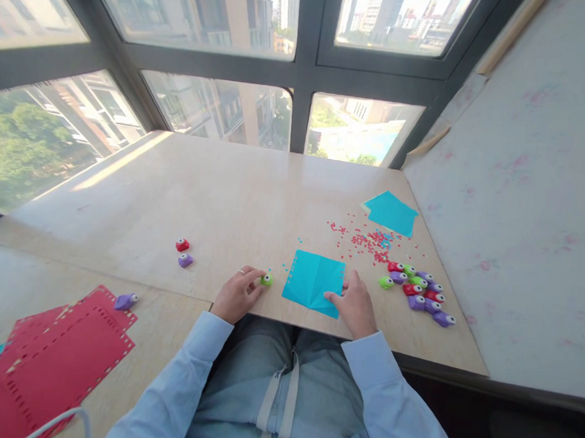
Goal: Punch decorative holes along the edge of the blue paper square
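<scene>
While the right hand (355, 308) pins the blue paper (314, 282) flat on the counter (233, 201), the left hand (237, 294) pinches a green punch (267, 279); the punch next needs aligning on the paper's edge.

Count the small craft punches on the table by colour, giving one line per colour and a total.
Green punches: 4, one held in the left hand, three in the cluster on the right
Red punches: 4
Purple punches: 8, one on the red paper
Total: 16, though the crowded cluster is small and hard to count exactly.
</scene>
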Demonstrator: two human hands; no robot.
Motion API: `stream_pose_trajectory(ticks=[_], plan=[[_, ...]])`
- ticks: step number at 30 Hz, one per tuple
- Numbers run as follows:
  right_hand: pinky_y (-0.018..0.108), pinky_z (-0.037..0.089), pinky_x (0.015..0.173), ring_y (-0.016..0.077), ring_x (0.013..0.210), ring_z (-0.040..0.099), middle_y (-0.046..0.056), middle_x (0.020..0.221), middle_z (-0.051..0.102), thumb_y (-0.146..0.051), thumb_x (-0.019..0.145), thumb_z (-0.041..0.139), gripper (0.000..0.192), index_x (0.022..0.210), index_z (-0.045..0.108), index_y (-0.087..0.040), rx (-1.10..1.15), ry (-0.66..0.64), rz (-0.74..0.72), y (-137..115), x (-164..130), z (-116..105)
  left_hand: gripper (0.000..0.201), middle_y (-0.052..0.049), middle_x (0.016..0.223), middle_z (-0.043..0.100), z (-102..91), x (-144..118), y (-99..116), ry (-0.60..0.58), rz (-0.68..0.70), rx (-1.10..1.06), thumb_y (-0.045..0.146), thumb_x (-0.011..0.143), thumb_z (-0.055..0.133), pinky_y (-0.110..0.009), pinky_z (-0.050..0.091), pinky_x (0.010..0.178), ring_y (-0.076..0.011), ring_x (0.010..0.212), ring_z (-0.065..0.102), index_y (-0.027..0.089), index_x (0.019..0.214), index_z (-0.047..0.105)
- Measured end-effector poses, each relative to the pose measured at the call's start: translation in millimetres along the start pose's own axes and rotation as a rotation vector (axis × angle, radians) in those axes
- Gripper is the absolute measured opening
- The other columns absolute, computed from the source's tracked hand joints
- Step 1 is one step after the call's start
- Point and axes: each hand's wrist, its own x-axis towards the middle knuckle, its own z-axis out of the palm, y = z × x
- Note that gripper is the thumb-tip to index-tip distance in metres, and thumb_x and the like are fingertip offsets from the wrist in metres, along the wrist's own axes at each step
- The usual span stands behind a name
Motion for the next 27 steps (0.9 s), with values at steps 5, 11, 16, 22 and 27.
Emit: stream_pose_trajectory(ticks=[5, 11, 16, 22, 27], plan=[[0.028, 0.039, 0.059, 0.0181, 0.062, 0.056, -0.001, 0.066, 0.058, -0.034, 0.064, 0.067, 0.03, 0.088, 0.057, -0.018, 0.171, -0.043, 0.08, 1.5, 2.0, -2.9, 0.022, -0.008, 0.101, 0.063, 13.6, -0.4, 11.0, -0.015, 0.006, -0.046, 0.025, 0.085, 0.054, -0.031, 0.049, 0.075, -0.015, 0.074, 0.059, 0.019, 0.104, 0.064], [0.027, 0.034, 0.053, 0.0148, 0.055, 0.045, 0.0, 0.056, 0.051, -0.055, 0.08, 0.053, 0.04, 0.065, 0.054, -0.018, 0.341, -0.132, -0.038, 9.8, 2.9, -13.1, 0.021, -0.005, 0.097, 0.065, 20.5, 0.8, 12.6, 0.025, -0.008, -0.117, 0.021, 0.082, 0.057, -0.028, 0.048, 0.072, -0.0144, 0.074, 0.059, 0.02, 0.102, 0.064], [0.028, 0.044, 0.049, 0.0154, 0.054, 0.049, 0.001, 0.065, 0.057, -0.058, 0.076, 0.06, 0.043, 0.086, 0.06, -0.016, 0.693, -0.308, 0.079, 13.8, 3.7, -15.3, 0.022, -0.004, 0.096, 0.066, 28.2, 1.9, 8.9, 0.096, -0.037, -0.149, 0.024, 0.082, 0.06, -0.027, 0.046, 0.068, -0.0138, 0.07, 0.057, 0.021, 0.103, 0.064], [0.033, 0.054, 0.049, 0.0174, 0.058, 0.053, 0.002, 0.069, 0.061, -0.055, 0.068, 0.07, 0.046, 0.09, 0.062, -0.015, 0.864, -0.357, 0.238, 9.0, 7.5, -17.3, 0.024, -0.002, 0.098, 0.067, 31.6, 4.7, 10.2, 0.046, 0.002, -0.108, 0.02, 0.08, 0.063, -0.027, 0.045, 0.068, -0.0123, 0.065, 0.054, 0.024, 0.104, 0.066], [0.028, 0.051, 0.046, 0.0159, 0.057, 0.052, 0.002, 0.068, 0.061, -0.054, 0.067, 0.07, 0.047, 0.089, 0.063, -0.013, 0.852, -0.414, 0.233, 3.4, 13.5, -18.1, 0.025, -0.002, 0.103, 0.068, 32.1, 5.9, 11.2, 0.052, 0.017, -0.14, 0.016, 0.079, 0.064, -0.027, 0.046, 0.069, -0.0118, 0.067, 0.056, 0.024, 0.102, 0.068]])
